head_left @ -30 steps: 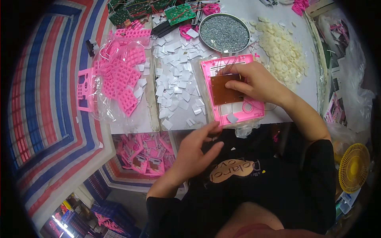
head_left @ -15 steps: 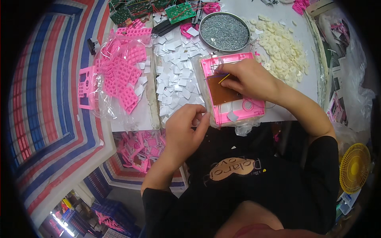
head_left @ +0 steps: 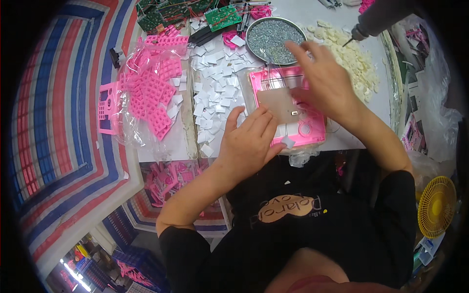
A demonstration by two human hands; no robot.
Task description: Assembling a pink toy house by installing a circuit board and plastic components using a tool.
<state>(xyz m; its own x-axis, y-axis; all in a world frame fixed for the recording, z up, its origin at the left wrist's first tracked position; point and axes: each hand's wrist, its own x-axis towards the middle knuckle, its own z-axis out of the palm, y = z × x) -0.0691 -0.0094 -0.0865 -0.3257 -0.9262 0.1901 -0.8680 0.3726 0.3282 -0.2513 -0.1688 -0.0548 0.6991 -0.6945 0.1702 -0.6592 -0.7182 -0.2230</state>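
In front of me lies a pink plastic housing with a flat greyish-brown circuit board inside it. Thin wires run from the board's far edge. My left hand rests at the board's near left corner, its fingers stretched out and a thumb by a small white square. Over the housing's right side is my right hand, fingers apart, the thumb side by the board's right edge. Its fingertips reach over the near right rim of a round dish of small screws.
A dark power screwdriver points down-left above pale round plastic pieces. White squares cover the table left of the housing. Beyond them are bagged pink keypads, and green circuit boards sit at the back. A yellow fan stands right.
My left hand has moved right onto the board. My right hand has lifted off the board's middle toward the screw dish. The board looks paler, and the screwdriver has come into view.
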